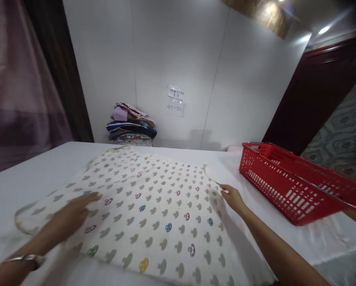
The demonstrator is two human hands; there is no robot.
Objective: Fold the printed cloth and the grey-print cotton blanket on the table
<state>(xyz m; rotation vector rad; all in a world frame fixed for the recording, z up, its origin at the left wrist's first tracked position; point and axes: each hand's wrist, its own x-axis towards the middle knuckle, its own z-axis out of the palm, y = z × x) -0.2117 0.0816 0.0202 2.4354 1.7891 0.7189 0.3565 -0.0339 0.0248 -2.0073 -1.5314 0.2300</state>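
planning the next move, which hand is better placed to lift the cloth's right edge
Probably the right hand: it appears to pinch the patterned cloth at that edge, while the left hand is over the cloth's opposite side, farther away.

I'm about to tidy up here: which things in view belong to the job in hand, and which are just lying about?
In the job:
mushroom-print cloth, spread out; right hand pinches its edge, left hand over it
white table beneath

Apparently lying about:
red basket, right side
folded fabric pile, back left
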